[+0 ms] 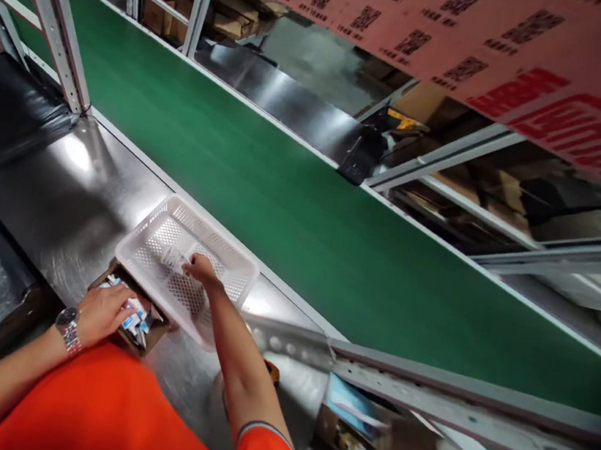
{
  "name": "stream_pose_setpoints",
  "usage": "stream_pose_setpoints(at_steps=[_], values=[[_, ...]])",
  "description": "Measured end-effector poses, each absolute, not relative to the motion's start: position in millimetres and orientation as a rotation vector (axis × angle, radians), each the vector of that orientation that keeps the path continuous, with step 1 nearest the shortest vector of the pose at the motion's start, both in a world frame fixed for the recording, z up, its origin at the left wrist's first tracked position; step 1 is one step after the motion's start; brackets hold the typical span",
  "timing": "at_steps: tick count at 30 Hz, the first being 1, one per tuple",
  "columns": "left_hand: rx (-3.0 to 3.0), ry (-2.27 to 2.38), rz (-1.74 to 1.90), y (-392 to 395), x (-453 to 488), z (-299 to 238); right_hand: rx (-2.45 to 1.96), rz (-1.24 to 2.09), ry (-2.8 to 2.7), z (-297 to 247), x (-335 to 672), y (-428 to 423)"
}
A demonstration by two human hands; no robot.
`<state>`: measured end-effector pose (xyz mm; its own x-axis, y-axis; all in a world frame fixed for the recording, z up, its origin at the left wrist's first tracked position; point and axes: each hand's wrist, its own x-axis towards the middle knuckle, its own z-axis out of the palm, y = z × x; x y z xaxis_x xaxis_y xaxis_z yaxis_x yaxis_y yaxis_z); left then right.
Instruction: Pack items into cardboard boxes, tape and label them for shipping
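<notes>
A white plastic basket (243,265) with mesh walls stands on the metal worktop beside the belt. Inside it, the fingers of my right hand (201,269) pinch a small white printed packet (173,258), too blurred to read. Against the basket's near side is an open cardboard box (158,332), filled with several small white and blue cartons (139,320). My left hand (104,312), with a metal watch at the wrist, lies over these cartons. Its fingers are stretched out and touch the top ones; part of the box is hidden beneath it.
A green conveyor belt (231,164) runs diagonally behind the metal worktop (118,179). A metal post (64,24) rises at left; a metal rail (423,389) crosses at right. A black tray (4,245) holds clear plastic wrap. A pink QR-code sheet (439,51) hangs above.
</notes>
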<state>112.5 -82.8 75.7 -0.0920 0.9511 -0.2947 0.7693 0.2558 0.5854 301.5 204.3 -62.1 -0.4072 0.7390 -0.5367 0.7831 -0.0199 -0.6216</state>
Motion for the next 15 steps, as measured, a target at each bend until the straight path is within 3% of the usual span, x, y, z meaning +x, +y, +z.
stream_pose_setpoints(at_steps=[4,10,15], values=[[1.363,1.833,0.732,-63,119,73,1.822,-1.810,2.086,-26,306,169],[0.729,1.536,0.969,-20,141,76,1.790,-2.844,1.737,33,307,81],[0.661,1.421,1.046,-18,149,84,1.720,-2.993,1.636,61,310,38]])
